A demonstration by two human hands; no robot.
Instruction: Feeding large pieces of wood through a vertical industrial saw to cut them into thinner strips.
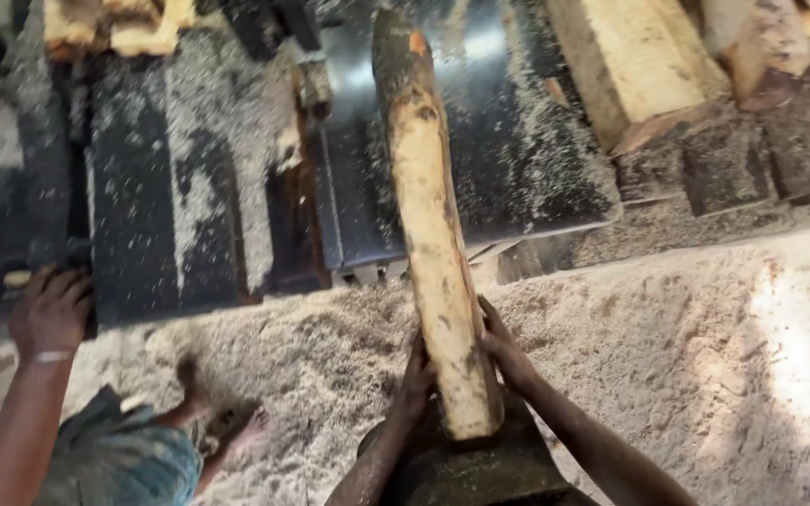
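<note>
Both hands, left hand [416,379] and right hand [502,351], clamp the near end of the log [433,225], whose long axis runs straight away from them onto the dark saw bed [508,141] (sawdust-strewn).

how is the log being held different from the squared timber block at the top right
The log is round, long and slim, with dark patches of bark; the timber block is sawn flat-sided, thicker and cleanly pale. The log is gripped near its end by the left hand and right hand; the block lies untouched. Both are pale wood amid sawdust.
</note>
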